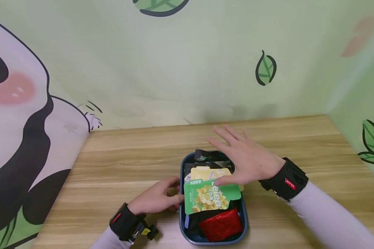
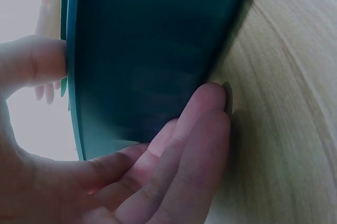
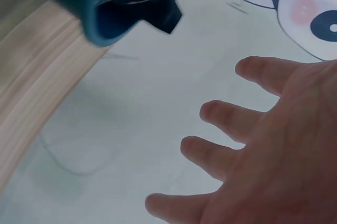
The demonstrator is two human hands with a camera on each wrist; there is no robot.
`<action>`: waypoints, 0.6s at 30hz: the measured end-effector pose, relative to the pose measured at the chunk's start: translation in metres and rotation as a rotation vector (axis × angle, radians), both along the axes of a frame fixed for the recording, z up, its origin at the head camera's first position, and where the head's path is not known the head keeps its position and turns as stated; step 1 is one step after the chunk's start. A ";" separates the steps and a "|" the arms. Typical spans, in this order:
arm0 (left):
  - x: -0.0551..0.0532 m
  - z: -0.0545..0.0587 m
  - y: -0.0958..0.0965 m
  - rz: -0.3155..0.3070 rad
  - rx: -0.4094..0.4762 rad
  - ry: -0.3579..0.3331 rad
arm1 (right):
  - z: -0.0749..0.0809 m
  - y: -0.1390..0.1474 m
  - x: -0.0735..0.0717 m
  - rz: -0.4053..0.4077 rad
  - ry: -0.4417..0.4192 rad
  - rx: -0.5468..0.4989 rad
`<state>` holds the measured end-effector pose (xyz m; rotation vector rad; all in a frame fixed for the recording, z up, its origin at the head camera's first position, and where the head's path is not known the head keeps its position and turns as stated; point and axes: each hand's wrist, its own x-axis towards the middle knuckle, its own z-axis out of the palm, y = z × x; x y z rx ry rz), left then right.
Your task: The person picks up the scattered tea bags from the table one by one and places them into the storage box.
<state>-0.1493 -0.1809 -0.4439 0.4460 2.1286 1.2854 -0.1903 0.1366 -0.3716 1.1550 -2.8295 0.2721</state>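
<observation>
A dark blue rectangular bin stands on the table, packed with snack packages. On top lies a green packet printed with yellow pieces, overlapping a yellow package. At the near end sits a shiny red packet, and dark wrappers stick up at the far end. My left hand holds the bin's left side, its thumb at the rim and its bent fingers against the outer wall. Over the bin's right side hovers my right hand, fingers spread and holding nothing.
The wood-grain table extends to both sides of the bin. Behind it rises a pale green wall with painted leaves and a panda. Both wrists wear black straps with cameras.
</observation>
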 end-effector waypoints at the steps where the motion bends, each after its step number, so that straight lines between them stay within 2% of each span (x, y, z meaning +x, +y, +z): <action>1: 0.000 0.000 0.000 -0.002 -0.002 -0.001 | -0.002 0.003 0.000 -0.008 -0.006 0.004; 8: 0.002 -0.001 0.003 -0.015 -0.003 0.002 | -0.020 0.026 0.000 -0.059 -0.038 0.001; 18: -0.001 -0.002 0.009 -0.054 0.016 0.019 | -0.047 0.077 0.014 -0.206 -0.043 -0.034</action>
